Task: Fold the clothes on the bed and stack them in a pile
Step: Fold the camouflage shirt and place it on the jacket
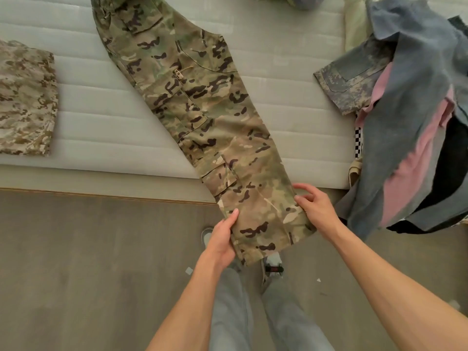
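Left of the camouflage trousers (pixel 202 117) lies a folded garment (pixel 25 97). Both left hand (pixel 222 236) and right hand (pixel 314 206) pinch the trousers' cuffs, overhanging the bed (pixel 291 72). Uneven lifting could skew the fold; right of them, the unfolded heap (pixel 410 122) might snag.

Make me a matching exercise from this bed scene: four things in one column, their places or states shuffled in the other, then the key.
Things
1. green-brown camouflage trousers
2. tan pixel-camouflage folded garment
3. grey and pink heap of unfolded clothes
4. left hand

Places or states
A. piled at the bed's right edge
B. lying folded at the left
C. grips a trouser cuff edge
D. laid flat, cuffs hanging off the bed

Pairs: 1-D, 2-B, 3-A, 4-C
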